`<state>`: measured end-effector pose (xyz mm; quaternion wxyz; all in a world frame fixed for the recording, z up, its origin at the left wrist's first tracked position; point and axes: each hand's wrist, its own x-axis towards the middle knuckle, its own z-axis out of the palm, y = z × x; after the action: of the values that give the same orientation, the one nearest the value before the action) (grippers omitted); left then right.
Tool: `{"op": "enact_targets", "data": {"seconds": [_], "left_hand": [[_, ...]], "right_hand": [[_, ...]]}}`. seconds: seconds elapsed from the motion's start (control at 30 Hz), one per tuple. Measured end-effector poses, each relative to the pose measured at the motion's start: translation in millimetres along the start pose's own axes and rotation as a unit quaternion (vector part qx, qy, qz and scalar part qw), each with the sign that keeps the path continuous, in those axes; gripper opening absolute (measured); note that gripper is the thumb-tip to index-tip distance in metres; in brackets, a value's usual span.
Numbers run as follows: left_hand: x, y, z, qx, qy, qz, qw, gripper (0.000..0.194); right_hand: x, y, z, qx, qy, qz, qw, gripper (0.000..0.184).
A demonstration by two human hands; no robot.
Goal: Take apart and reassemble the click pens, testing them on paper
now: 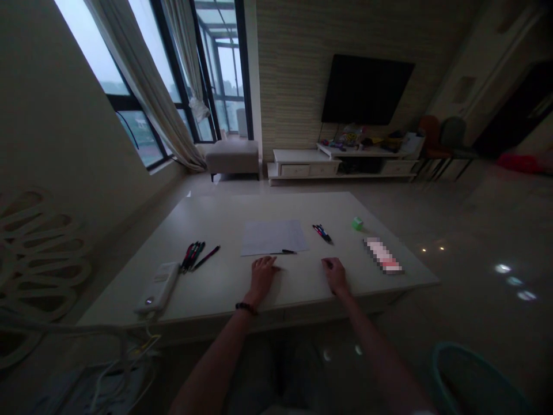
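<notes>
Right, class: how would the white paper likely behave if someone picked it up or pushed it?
The white paper looks thin and flat, so it would probably feel light and droop when lifted by one edge. The tabletop looks smooth, so a push may slide it easily. A black pen along the paper's near edge might get nudged too.

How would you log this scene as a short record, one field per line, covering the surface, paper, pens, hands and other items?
surface: white table
paper: white sheet, lying flat
lone pen: black pen at the sheet's near edge
left pens: bunch, one pen beside it
right pens: small cluster
left hand: on the table, fingers bent, near the sheet
right hand: curled; contents unclear
others: power strip, green block, pixelated item
</notes>
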<state>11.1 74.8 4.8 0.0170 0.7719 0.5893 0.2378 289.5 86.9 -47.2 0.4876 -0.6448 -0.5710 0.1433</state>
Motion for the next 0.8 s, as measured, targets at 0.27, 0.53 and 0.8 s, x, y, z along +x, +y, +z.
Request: {"op": "enact_targets", "data": {"seconds": [0.27, 0.53, 0.8], "left_hand": [[-65, -111, -45.4, 0.129, 0.100, -0.150, 0.975, 0.031], [-35, -40, -16.0, 0.059, 0.049, -0.030, 0.997, 0.032], [-4, -1, 12.5, -0.021, 0.014, 0.024, 0.999, 0.013]], "right_hand": [[16, 49, -53, -0.170, 0.053, -0.014, 0.984, 0.031], [15, 45, -48, -0.227, 0.061, -0.006, 0.972, 0.028], [12, 35, -47, -0.230, 0.062, -0.063, 0.969, 0.025]]}}
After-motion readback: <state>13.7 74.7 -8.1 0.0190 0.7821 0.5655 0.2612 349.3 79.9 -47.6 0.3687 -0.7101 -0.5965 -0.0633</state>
